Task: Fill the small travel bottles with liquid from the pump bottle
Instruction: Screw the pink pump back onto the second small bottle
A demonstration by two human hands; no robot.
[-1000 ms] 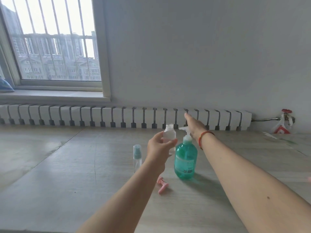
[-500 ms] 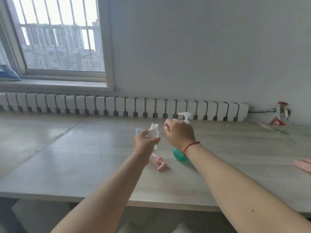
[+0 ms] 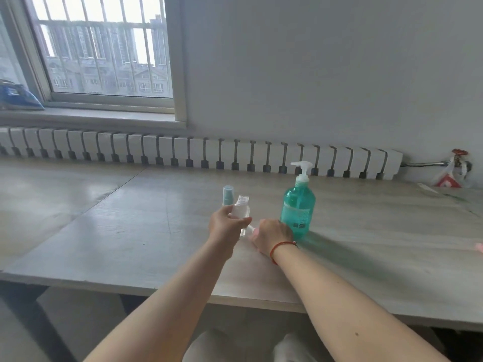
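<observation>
A teal pump bottle [image 3: 298, 207] with a white pump head stands upright on the table [image 3: 130, 231]. My left hand [image 3: 226, 227] grips a small clear travel bottle [image 3: 241, 209], upright and uncapped, just left of the pump bottle. Behind it stands a second small bottle with a teal cap [image 3: 228, 195]. My right hand [image 3: 271, 236] is down on the table at the foot of the pump bottle. Its fingers curl over the pink spray cap [image 3: 254, 231], of which only a pink edge and its thin tube show.
A long white radiator [image 3: 198, 155] runs along the wall behind the table. A blue iron [image 3: 18, 96] sits on the window sill at far left. A pipe with a red valve [image 3: 458, 159] is at far right. Something pink [image 3: 479, 247] lies at the table's right edge.
My right hand left the pump head and dropped to the table onto the pink spray cap. My left hand keeps its hold on the clear bottle, now lower and nearer me.
</observation>
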